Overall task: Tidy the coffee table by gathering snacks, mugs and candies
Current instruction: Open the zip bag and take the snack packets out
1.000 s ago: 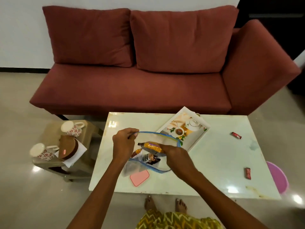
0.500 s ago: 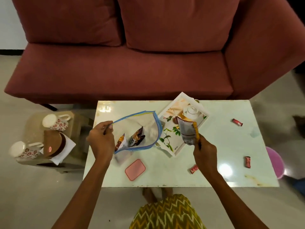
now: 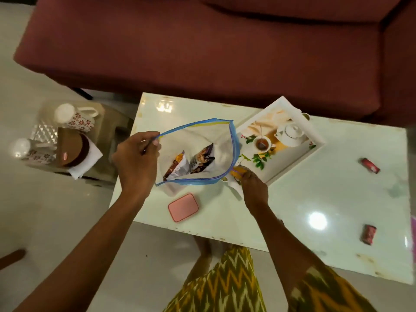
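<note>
On the pale coffee table (image 3: 292,199), nearest the person, lie a pink rounded lid (image 3: 183,207) and, well to the right, a red wrapped candy (image 3: 368,234). Just beyond the lid, the left hand (image 3: 136,161) pinches the rim of a blue-edged zip bag (image 3: 234,140), holding its mouth wide over two snack packets (image 3: 177,168) inside, while the right hand (image 3: 253,188) has its fingers curled round an orange-and-white snack packet (image 3: 236,174) at the bag's right corner. Farther back sit a printed white tray (image 3: 315,136), a second red candy (image 3: 370,165), two floral mugs (image 3: 75,118) on a side stool (image 3: 112,122), and the red sofa (image 3: 202,52).
</note>
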